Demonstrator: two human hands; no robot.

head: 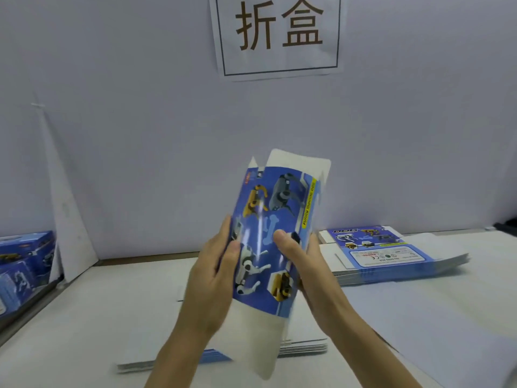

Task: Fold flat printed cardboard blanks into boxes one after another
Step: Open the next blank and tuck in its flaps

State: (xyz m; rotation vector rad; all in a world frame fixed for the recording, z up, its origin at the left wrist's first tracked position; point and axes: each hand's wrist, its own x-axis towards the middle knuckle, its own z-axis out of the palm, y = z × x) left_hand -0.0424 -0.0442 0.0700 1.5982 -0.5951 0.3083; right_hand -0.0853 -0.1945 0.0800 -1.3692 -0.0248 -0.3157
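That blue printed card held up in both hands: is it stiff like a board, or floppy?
Probably springy rather than stiff: the blank bows between the left hand and right hand. Likely light, since a pinch from each holds it up. Its shiny streaks suggest a slick surface.

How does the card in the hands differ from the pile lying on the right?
The held blank is raised, upright and bowed between the left hand and right hand; the right pile lies flat on the table. The held blank is one piece; the right pile is many. Both show blue robot-dog print.
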